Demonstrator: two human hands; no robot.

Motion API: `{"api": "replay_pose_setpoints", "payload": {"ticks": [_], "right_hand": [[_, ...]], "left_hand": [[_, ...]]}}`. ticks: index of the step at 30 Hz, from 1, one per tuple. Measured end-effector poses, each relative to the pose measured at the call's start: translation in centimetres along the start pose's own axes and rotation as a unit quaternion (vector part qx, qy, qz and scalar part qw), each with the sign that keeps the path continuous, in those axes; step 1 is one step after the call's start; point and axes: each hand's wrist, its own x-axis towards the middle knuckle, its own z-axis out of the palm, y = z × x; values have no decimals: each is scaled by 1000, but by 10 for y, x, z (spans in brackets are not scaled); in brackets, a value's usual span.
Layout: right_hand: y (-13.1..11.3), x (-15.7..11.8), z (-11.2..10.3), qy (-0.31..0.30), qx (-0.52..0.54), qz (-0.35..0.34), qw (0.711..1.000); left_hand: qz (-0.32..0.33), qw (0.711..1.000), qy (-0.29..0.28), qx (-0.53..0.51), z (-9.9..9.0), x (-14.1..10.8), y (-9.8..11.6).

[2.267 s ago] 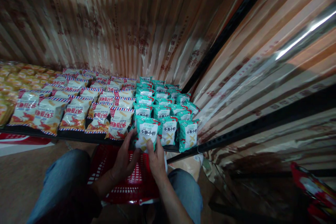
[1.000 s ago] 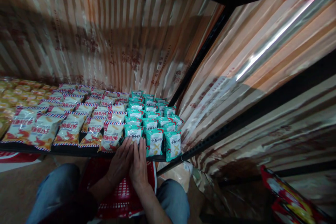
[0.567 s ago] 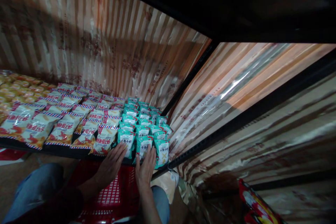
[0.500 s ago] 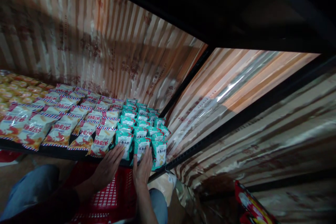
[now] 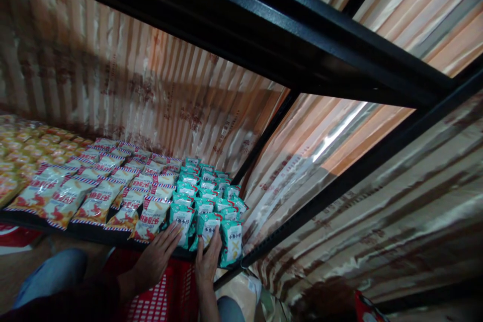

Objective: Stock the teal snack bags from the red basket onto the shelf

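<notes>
Small teal-and-white snack bags (image 5: 207, 193) stand in rows at the right end of the low black shelf. My left hand (image 5: 160, 249) rests its outstretched fingers against the lower front of a left-hand teal bag (image 5: 183, 224). Thumb at one side and fingers at the other, my right hand (image 5: 208, 256) grips the lower part of the middle front teal bag (image 5: 209, 224), which leans on the bags behind. Beside it, untouched, is the right front teal bag (image 5: 231, 241).
Larger white snack bags with striped edges (image 5: 96, 204) fill the shelf's middle, and yellow packs (image 5: 33, 151) its left. Below is a red basket (image 5: 149, 294). A dark upper shelf (image 5: 245, 50) hangs overhead. A black post (image 5: 328, 188) and striped sheeting lie right.
The view has tilted up and shifted slightly, showing more of the upper shelf. Both hands stay at the same front teal bags, with little visible movement against them.
</notes>
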Motion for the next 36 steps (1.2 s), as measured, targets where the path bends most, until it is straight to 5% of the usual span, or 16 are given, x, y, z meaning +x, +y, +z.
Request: {"api": "replay_pose_setpoints", "payload": {"ticks": [7,17,21,28,36], "right_hand": [[-7,-3,11,-20,-48,51,997],[-18,-10,4,-4,-115,-2,993],[-21,-15,3,-33,-131,44,990],[-23,-10,8,-33,-92,104,990],[-22,-14,4,-32,-59,57,996]], "left_hand": [[13,1000,-7,12,3,-2,-3],[21,999,26,-2,7,-1,0],[17,1000,8,-10,3,1,1],[20,999,-4,-34,0,-1,-2],[31,999,11,-41,3,-5,-6]]}}
